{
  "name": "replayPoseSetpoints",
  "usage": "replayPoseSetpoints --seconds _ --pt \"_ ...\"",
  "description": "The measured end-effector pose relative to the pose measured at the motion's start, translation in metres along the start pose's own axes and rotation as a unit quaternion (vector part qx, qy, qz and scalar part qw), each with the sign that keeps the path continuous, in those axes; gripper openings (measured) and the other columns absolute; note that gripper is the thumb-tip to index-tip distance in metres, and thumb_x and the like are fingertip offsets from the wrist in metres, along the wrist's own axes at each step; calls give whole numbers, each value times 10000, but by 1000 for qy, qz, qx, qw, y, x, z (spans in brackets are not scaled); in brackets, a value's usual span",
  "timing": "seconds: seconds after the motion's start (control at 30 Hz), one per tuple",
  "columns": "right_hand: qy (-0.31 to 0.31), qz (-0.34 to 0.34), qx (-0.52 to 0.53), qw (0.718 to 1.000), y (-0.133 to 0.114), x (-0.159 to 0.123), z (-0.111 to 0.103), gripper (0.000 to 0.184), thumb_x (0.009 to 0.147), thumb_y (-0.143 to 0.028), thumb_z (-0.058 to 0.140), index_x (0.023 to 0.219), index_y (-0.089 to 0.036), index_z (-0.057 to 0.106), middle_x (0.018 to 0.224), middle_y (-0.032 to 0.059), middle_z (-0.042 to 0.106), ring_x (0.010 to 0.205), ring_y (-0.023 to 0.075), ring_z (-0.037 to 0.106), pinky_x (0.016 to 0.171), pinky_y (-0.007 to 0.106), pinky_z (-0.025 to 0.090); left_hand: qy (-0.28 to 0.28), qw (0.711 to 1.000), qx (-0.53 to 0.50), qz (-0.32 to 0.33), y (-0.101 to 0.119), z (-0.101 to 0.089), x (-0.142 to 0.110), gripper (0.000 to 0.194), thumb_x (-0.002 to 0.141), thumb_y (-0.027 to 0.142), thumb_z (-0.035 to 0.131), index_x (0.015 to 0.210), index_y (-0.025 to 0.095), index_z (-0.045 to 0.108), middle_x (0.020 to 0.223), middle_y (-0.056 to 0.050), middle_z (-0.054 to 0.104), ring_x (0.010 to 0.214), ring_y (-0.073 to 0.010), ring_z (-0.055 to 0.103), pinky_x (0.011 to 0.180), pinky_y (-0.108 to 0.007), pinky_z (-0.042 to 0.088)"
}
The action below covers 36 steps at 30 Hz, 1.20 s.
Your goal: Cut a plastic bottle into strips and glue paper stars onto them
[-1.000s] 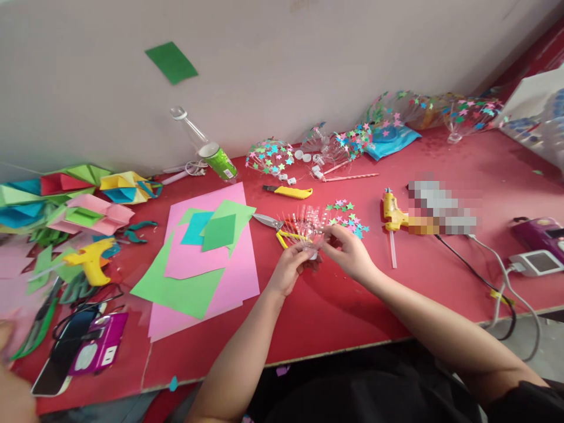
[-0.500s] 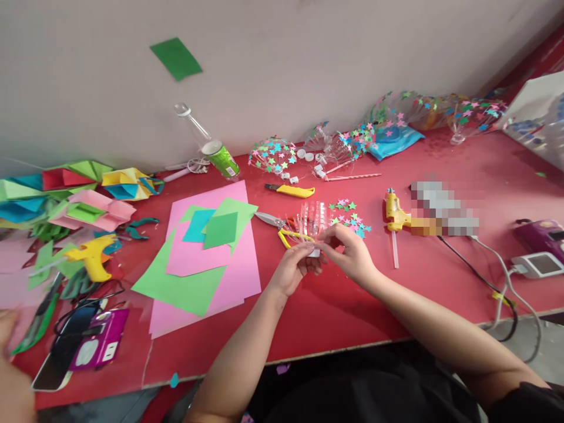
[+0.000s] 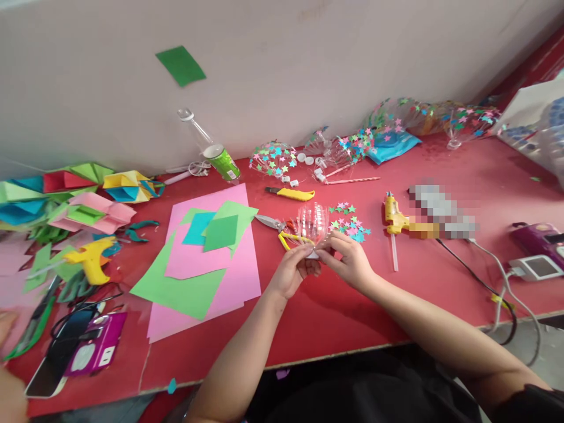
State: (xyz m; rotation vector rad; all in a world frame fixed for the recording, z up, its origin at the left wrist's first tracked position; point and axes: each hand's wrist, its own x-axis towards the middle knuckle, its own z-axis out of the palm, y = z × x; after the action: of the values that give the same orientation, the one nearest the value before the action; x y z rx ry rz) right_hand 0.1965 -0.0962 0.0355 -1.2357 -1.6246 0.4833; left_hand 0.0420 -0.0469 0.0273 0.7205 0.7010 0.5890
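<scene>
A clear plastic bottle top cut into thin strips (image 3: 314, 220), with a white cap end, is held upright over the table between my hands. My left hand (image 3: 291, 271) is closed round its lower end, thumb on top. My right hand (image 3: 348, 258) is also closed, with thumb and fingertips pinching the strips at their right base. Behind the strips lie scissors (image 3: 288, 238) with a yellow handle, partly covered by the piece. Small coloured paper stars (image 3: 350, 228) are scattered just beyond my right hand.
A yellow utility knife (image 3: 294, 194) lies farther back. Pink and green paper sheets (image 3: 185, 294) are at left, a yellow glue gun (image 3: 394, 216) with a cord at right. Star-tipped strip pieces (image 3: 273, 157) and a green-labelled bottle (image 3: 222, 161) line the wall. Another person's arm (image 3: 11, 393) shows at left.
My right hand's fingers have shifted slightly at the base of the strips. The strips have turned and stand closer together. My left hand keeps its hold.
</scene>
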Motion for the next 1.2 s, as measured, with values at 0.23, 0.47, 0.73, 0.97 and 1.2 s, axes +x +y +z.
replayPoseSetpoints --seconds 0.23,0.47,0.73,0.97,1.2 --pt "28 8 -6 1000 0 1 -1 173 936 -215 547 780 -217 621 746 21 604 674 154 573 617 291 481 11 1000 0 2 -1 1 -1 274 721 347 762 825 115 659 667 -16 645 553 -99 603 543 -204 457" --pt "33 -8 -21 999 -3 3 -2 125 932 -185 540 907 -214 659 815 26 622 700 146 582 638 284 491 20 1000 15 11 -1 2 0 288 698 334 785 831 111 660 630 -9 640 528 -90 586 542 -201 457" --pt "49 24 -47 997 0 5 -6 160 906 -144 520 884 -211 663 770 18 585 677 143 563 620 274 472 24 1000 -15 3 0 0 0 309 701 333 773 899 109 694 729 -64 721 534 -101 617 529 -201 468" --pt "37 69 -39 996 1 5 -3 149 872 -115 530 878 -204 651 755 13 578 686 143 558 640 266 462 18 1000 1 8 -1 0 0 254 723 303 743 886 112 700 719 -57 718 535 -106 622 536 -211 470" --pt "32 70 -16 997 -2 6 -4 125 877 -135 540 892 -213 636 753 6 575 696 145 556 636 267 458 21 1000 11 17 0 -1 1 237 740 307 722 874 113 698 715 -57 712 524 -104 607 528 -217 463"
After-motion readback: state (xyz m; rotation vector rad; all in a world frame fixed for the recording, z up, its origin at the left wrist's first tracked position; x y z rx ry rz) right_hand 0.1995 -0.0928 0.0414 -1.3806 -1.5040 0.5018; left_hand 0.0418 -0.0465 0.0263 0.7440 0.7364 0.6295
